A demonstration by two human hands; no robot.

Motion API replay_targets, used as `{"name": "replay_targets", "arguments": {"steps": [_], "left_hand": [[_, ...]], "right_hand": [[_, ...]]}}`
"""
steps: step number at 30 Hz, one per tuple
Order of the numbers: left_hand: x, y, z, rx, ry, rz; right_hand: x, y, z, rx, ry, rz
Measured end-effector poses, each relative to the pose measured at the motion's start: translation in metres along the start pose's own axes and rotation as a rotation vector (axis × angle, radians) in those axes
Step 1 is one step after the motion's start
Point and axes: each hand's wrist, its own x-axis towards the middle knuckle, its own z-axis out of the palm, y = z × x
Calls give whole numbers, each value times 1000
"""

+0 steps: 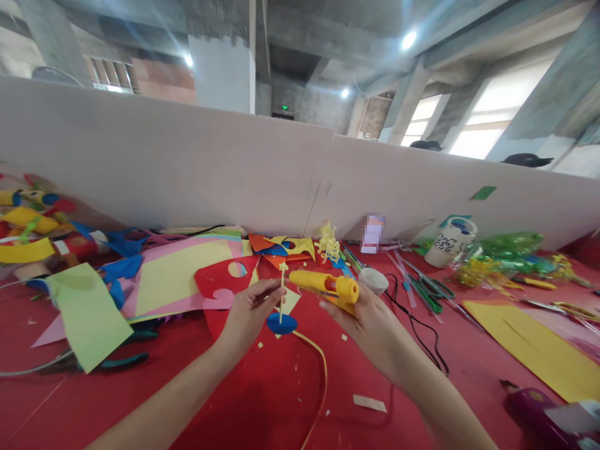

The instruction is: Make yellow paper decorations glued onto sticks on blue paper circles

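My left hand (255, 307) pinches a thin pale yellow stick (282, 300) that stands upright on a blue paper disc (282, 323). A small yellow piece sits at the top of the stick. My right hand (359, 319) is wrapped round a yellow glue gun (323, 284), whose nozzle points left, close to the stick's upper part. Whether the nozzle touches the stick is too small to tell. A yellow cord (324, 369) curves from near the disc towards the front edge.
Coloured paper sheets (171, 275) and a green sheet (89, 312) lie left. A white cup (374, 280), scissors (434, 284), a white container (450, 242) and yellow paper (529, 340) are right. A purple tool (539, 419) lies front right. A white partition (225, 169) stands behind.
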Motion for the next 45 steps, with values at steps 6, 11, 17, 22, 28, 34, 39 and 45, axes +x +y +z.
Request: {"name": "replay_targets", "arguments": {"steps": [6, 11, 17, 22, 28, 34, 39, 45], "left_hand": [[0, -1, 0, 7, -4, 16], [-1, 0, 0, 8, -1, 15], [0, -1, 0, 5, -3, 27], [-1, 0, 0, 7, 0, 16], [-1, -1, 1, 26, -5, 25], [-1, -1, 0, 12, 6, 25], [0, 0, 0, 7, 12, 9], [0, 0, 1, -25, 31, -20]], "right_hand": [[0, -1, 0, -12, 11, 8], [-1, 0, 0, -4, 14, -22], [-2, 0, 0, 4, 37, -31], [-1, -2, -1, -6, 10, -7], [-2, 0, 1, -10, 18, -19], [-2, 2, 1, -8, 26, -7], [-1, 1, -1, -15, -3, 12], [-1, 6, -21, 82, -64, 68]]}}
